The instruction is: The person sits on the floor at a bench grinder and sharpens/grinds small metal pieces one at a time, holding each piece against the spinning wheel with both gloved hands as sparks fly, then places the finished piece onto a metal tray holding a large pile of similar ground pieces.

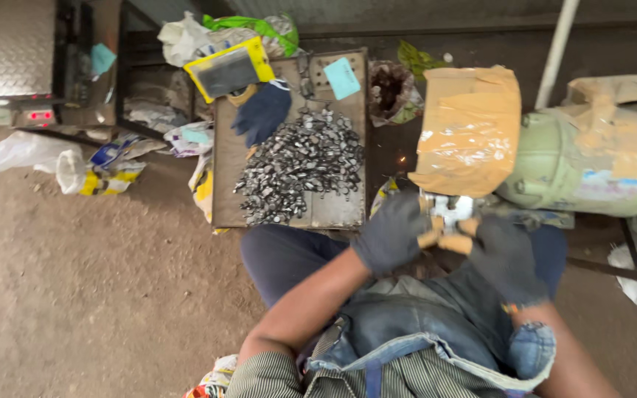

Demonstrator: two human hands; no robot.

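While both gloved hands meet in front of the grinder's taped cardboard guard [470, 129], the left hand [392, 234] and the right hand [506, 258] pinch a small bright metal piece [449, 211] between their fingertips, holding it just under the guard's lower edge, above the person's lap. The hands are blurred, so the exact finger positions are hard to make out. Behind the guard sits a pale green motor housing [591, 166], patched with more cardboard and tape. Left of the hands, a flat metal tray [226, 184] rests near the person's knees and bears a heap of small shiny metal parts [300, 166], a spare dark glove [263, 110], and a light blue slip of paper [342, 77]. A yellow-framed dark block [230, 70] leans at the tray's far corner. The floor [75, 280] is packed brown dirt, littered near the tray with crumpled plastic bags and wrappers [97, 166]. A diamond-plate metal surface [9, 44] stands at the far left, and a white pipe [557, 48] rises behind the motor.
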